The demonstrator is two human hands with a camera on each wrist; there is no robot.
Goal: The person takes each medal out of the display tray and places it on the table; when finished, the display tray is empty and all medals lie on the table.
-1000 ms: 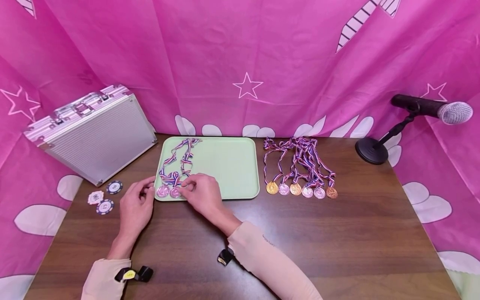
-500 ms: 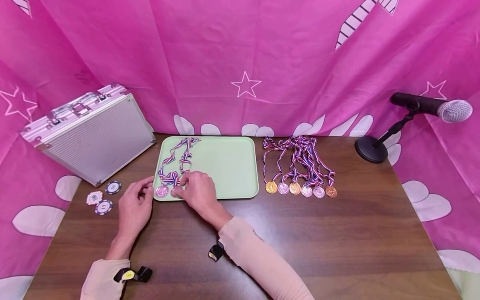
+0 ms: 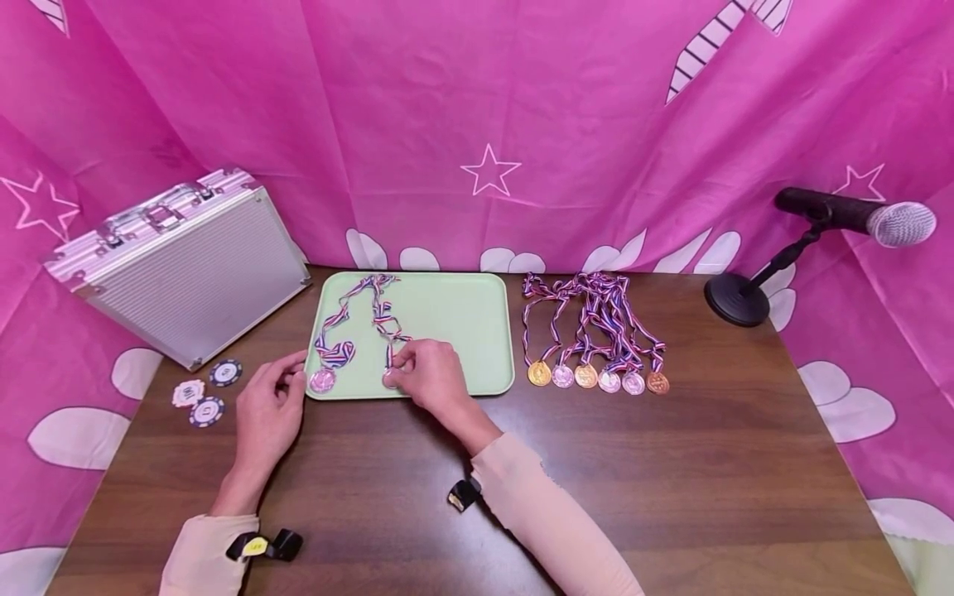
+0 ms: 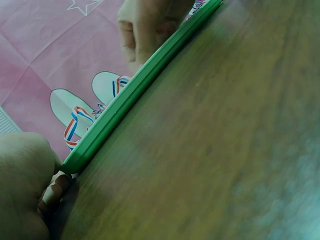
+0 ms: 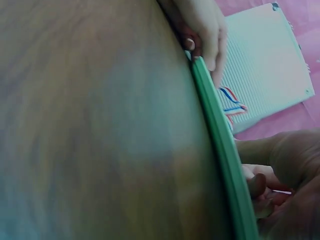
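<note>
In the head view a light green tray (image 3: 469, 331) lies on the table. My left hand (image 3: 270, 410) holds its near left corner, also seen in the right wrist view, where that hand (image 5: 202, 30) has fingers on both sides of the rim. My right hand (image 3: 434, 377) pinches a silvery-pink medal (image 3: 389, 377) low over the tray's near edge; its striped ribbon (image 3: 383, 319) trails towards the back. Another silvery-pink medal (image 3: 322, 380) lies in the near left corner, its ribbon bunched behind it. My right hand's fingertips are partly hidden in the left wrist view.
To the tray's right lie several medals (image 3: 586, 376) in a row, ribbons tangled behind them. A silver case (image 3: 201, 273) stands at the back left, with three poker chips (image 3: 207, 410) before it. A microphone on a stand (image 3: 738, 298) is at the back right.
My right hand has taken hold of the second medal and slid it right, away from the corner medal, its ribbon following. My left hand stays at the tray's corner.
</note>
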